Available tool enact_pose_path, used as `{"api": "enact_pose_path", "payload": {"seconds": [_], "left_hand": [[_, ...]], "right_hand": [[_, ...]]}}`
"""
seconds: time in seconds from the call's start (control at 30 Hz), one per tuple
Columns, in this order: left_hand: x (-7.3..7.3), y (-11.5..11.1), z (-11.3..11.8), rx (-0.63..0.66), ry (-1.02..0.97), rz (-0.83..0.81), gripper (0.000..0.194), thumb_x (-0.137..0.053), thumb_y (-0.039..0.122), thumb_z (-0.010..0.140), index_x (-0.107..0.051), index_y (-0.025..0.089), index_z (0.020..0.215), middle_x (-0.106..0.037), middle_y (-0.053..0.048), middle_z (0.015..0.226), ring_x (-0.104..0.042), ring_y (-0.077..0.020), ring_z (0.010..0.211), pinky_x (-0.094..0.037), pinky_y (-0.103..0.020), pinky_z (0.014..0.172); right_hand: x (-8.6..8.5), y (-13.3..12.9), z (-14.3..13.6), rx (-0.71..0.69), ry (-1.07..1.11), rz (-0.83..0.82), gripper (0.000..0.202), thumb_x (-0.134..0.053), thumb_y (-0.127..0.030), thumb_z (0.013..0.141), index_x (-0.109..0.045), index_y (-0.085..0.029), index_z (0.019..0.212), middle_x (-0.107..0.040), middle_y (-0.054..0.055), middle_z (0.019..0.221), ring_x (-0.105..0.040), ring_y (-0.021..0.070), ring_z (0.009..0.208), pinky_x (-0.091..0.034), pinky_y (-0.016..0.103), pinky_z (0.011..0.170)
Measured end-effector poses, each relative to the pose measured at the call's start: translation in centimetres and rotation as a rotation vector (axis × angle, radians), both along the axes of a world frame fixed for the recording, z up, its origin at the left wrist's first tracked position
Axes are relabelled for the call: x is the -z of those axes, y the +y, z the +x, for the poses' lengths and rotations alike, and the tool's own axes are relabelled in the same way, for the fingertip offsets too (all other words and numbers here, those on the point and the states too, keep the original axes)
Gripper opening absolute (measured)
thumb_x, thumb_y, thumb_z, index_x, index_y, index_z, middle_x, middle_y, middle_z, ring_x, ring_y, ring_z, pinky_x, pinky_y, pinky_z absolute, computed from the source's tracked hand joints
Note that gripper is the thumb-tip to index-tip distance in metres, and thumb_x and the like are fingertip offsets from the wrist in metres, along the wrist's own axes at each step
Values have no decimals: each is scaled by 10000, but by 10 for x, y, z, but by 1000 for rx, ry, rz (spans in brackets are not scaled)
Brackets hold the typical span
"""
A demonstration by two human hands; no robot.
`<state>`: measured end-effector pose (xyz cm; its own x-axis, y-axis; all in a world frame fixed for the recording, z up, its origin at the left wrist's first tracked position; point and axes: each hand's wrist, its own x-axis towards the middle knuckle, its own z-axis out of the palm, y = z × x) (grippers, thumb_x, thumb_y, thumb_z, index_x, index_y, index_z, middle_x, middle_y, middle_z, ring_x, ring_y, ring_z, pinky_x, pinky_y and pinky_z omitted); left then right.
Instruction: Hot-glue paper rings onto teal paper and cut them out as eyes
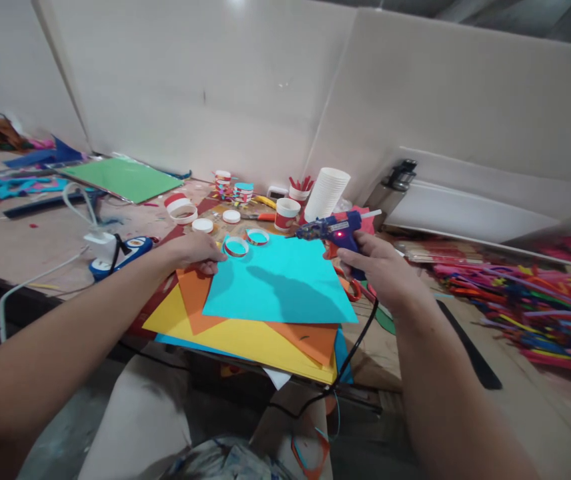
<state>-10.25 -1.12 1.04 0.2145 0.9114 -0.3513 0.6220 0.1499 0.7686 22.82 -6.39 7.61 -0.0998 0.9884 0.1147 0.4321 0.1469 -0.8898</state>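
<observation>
My right hand point(378, 263) is wrapped round the handle of a blue glue gun point(333, 228). The gun's red light is lit, a white glue stick pokes out of its back, and its nozzle points left above a turquoise paper sheet point(275, 287). Two small rings lie on the sheet's far part, a nearer ring point(236, 248) and a farther ring point(257, 238). At the sheet's left edge, my left hand point(198, 251) is closed, fingertips right beside the nearer ring. Whether they grip it I cannot tell. Orange paper point(193, 300) and yellow paper point(235, 340) lie underneath.
Behind stand a stack of white cups point(328, 193), a red-and-white cup point(286, 213) and white lids point(202, 226). A power strip point(120, 257) sits left; colourful pipe cleaners point(530, 307) lie right. The gun's black cord point(360, 343) hangs over the front edge.
</observation>
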Motion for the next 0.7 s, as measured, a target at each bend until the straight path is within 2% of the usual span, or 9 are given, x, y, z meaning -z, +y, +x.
{"api": "enact_pose_path", "payload": {"seconds": [0.1, 0.17, 0.23, 0.3, 0.4, 0.47, 0.57, 0.7], "left_hand": [[-19, -2, -4, 115, 316, -94, 413, -747, 484, 699, -587, 166, 491, -644, -94, 534, -576, -171, 466, -428, -283, 478], [-34, 2, -11, 177, 448, -66, 415, -763, 505, 684, -608, 167, 501, -659, -101, 562, -603, -193, 511, -421, -292, 507], [-46, 10, -17, 126, 503, 97, 437, -761, 571, 665, -623, 175, 540, -648, -86, 554, -631, -223, 578, -428, -301, 551], [-48, 20, -19, 141, 406, 332, 333, -774, 505, 661, -727, 187, 744, -717, -49, 736, -664, -218, 759, -454, -276, 667], [-34, 32, -14, 194, 120, 484, 399, -689, 466, 744, -723, 201, 1040, -738, -32, 1048, -656, -194, 954, -475, -258, 801], [-19, 35, -9, 251, -20, 462, 416, -681, 436, 740, -714, 182, 1068, -724, -52, 1120, -651, -198, 1000, -484, -268, 831], [-1, 34, -5, 270, -175, 394, 460, -706, 424, 723, -677, 151, 1092, -711, -89, 1154, -653, -210, 1022, -502, -287, 838], [8, 30, -6, 294, -249, 358, 493, -764, 373, 676, -639, 163, 1104, -695, -91, 1189, -636, -220, 1086, -498, -301, 876]], "right_hand": [[-3, -11, -2, -67, 20, -57, 273, -686, -397, 758, -639, -186, 925, -540, -32, 626, -468, 107, 536, -352, 238, 481], [-5, -15, -8, -60, -7, -69, 265, -691, -374, 746, -641, -182, 921, -564, -24, 643, -497, 111, 547, -374, 238, 487], [-5, -17, -18, -53, -63, -64, 229, -673, -340, 744, -641, -179, 903, -594, -11, 657, -519, 117, 549, -391, 242, 491], [-6, -17, -30, -50, -116, -39, 201, -646, -319, 758, -634, -182, 905, -615, -5, 661, -522, 119, 536, -402, 247, 491], [-7, -14, -46, -76, -155, 8, 199, -615, -306, 784, -614, -184, 941, -628, 0, 683, -522, 123, 537, -412, 254, 497], [-5, -11, -56, -105, -206, 32, 193, -601, -302, 801, -611, -183, 952, -634, 11, 707, -531, 132, 555, -410, 260, 506], [-2, -5, -66, -106, -367, 101, 209, -591, -319, 839, -631, -190, 998, -662, 41, 769, -556, 159, 608, -397, 275, 542], [1, 3, -77, -101, -611, 186, 287, -605, -340, 870, -642, -196, 1116, -707, 102, 969, -612, 222, 760, -396, 305, 625]]}}
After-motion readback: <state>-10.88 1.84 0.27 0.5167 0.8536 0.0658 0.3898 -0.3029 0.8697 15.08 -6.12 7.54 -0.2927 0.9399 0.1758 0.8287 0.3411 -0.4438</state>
